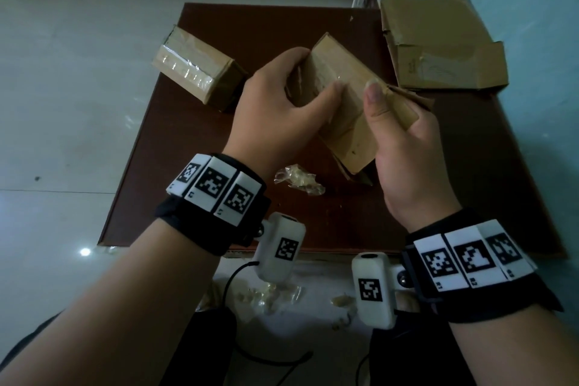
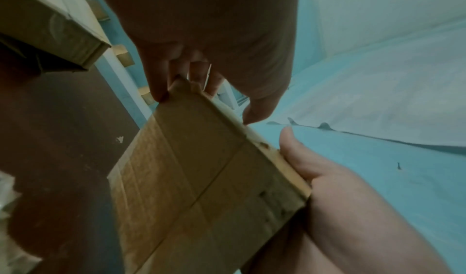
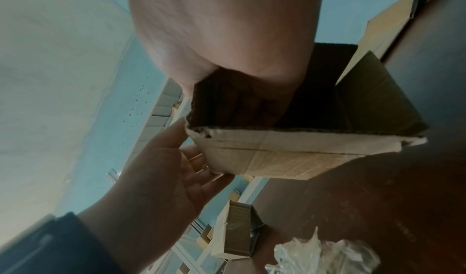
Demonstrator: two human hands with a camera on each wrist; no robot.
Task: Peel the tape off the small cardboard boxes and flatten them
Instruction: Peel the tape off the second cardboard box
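1. While both hands work above the brown surface (image 1: 194, 197), we hold 1 small cardboard box (image 1: 341, 97) over its middle, tilted, with the near end low.
2. Our left hand (image 1: 282, 97) curls round the far left end of the held box, thumb on the top face and fingers wrapped over the edge.
3. Our right hand (image 1: 404, 147) clasps the box's right side, thumb pressed on top, with fingers under a loose flap (image 1: 404, 100).
4. From the right wrist view, the near end of the held box is open and hollow.
5. Left of the held box, a taped box (image 1: 194, 69) lies on the surface, its clear tape shining.
6. Right of the held box, a flattened cardboard piece (image 1: 438, 44) lies at the surface's far right corner.
7. Just nearer than the held box, a crumpled wad of clear tape (image 1: 297, 180) rests on the surface.
8. More tape scraps (image 1: 269, 294) litter the floor nearer still.
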